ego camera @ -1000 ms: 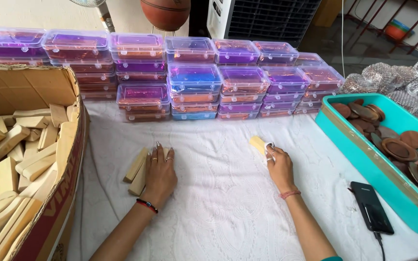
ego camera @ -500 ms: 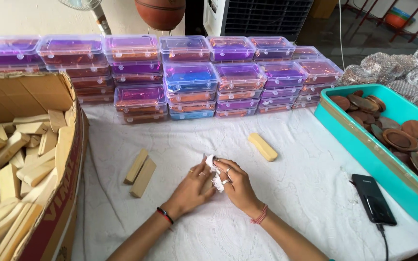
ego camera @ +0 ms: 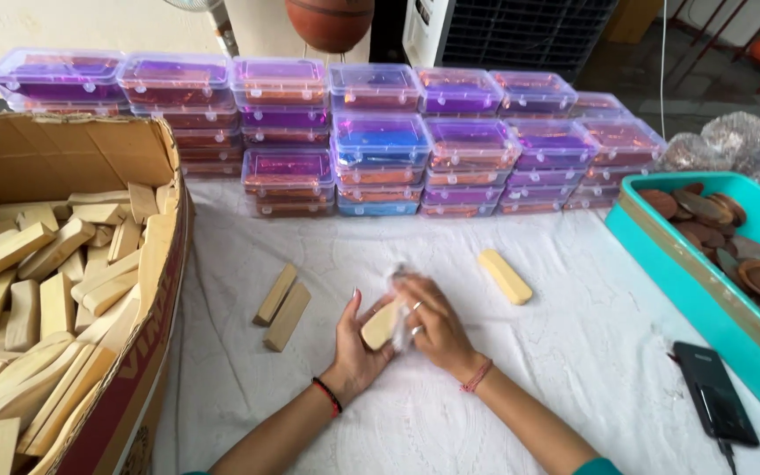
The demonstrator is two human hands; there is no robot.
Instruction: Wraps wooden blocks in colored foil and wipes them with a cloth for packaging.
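Both hands, left hand (ego camera: 358, 347) and right hand (ego camera: 428, 321), clasp one pale wooden block (ego camera: 381, 325) with a crumpled wrap (ego camera: 398, 281). Looks light, stiff, smooth; best gripped along the long sides. Another block (ego camera: 505, 275) lies at 2 o'clock.

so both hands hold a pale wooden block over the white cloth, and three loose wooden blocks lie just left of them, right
Not quite: the head view shows two loose pale wooden blocks to the left, not three. Otherwise right: the left hand and right hand hold a pale wooden block over the white cloth.
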